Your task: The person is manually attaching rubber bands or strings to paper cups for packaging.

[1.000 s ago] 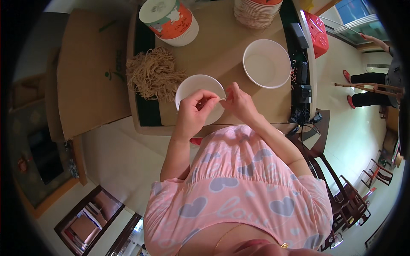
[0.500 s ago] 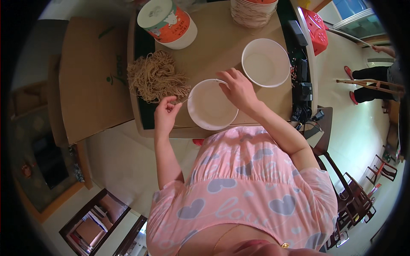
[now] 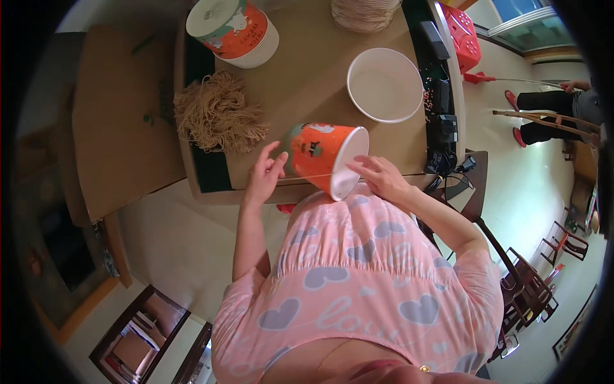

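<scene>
An orange printed paper bucket [image 3: 316, 150] lies tilted above the near edge of the table [image 3: 300, 77], at the six o'clock side of it, and its white mouth faces toward three o'clock. A thin cord [image 3: 307, 176] runs straight across the side of this bucket, from the left hand toward the mouth.

The left hand [image 3: 263, 174] is at nine o'clock of the bucket, with fingers half bent and thumb near the forefinger; one cannot tell if it pinches the cord. The right hand [image 3: 384, 179] is at four o'clock, its fingers loosely curved at the rim; whether they pinch something cannot be told.

Seen from the tilted bucket, a tangled bunch of tan cords [image 3: 217, 115] lies at ten o'clock, a stack of similar buckets [image 3: 236, 38] stands at eleven, and a white open bucket [image 3: 385, 89] is at one. Between two and three o'clock, black adapters [image 3: 447, 130] lie along the table's side.
</scene>
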### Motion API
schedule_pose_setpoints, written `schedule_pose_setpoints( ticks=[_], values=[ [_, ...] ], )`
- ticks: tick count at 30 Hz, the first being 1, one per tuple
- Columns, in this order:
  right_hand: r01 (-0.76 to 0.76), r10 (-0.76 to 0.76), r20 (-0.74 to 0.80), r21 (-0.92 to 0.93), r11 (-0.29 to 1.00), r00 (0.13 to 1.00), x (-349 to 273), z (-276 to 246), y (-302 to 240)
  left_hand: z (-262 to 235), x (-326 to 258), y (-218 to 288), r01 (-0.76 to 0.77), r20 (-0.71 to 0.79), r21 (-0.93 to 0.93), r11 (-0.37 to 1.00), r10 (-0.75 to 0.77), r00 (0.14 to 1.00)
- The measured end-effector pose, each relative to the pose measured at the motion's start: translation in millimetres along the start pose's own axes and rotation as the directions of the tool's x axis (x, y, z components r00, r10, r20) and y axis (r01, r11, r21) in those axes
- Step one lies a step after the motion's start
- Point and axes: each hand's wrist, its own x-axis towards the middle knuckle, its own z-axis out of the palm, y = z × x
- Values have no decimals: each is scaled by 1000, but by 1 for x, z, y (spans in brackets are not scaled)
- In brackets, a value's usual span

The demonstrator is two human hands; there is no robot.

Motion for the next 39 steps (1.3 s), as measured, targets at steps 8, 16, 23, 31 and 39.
schedule_pose_setpoints(
  ticks=[8, 16, 23, 31, 39],
  values=[
    [175, -169, -76, 75, 982, 983, 42, 22, -40, 49, -14, 40, -245, 125, 262, 934, 219, 968],
    [228, -224, -42, 148, 962, 974, 68, 11, -67, 32, -13, 37, -103, -260, 402, 910, 221, 940],
    [162, -133, -140, 221, 962, 981, 38, -16, -63, 56, -18, 33, -361, -194, 666, 652, 619, 761],
    [-100, 109, -134, 66, 993, 985, -41, 7, 19, 64, -38, 49, -293, 24, 740, 605, 412, 911],
    [-133, 225, 239, -348, 928, 945, -42, 31, 25, 88, -19, 60, -376, -4, 727, 575, 551, 834]
  ],
)
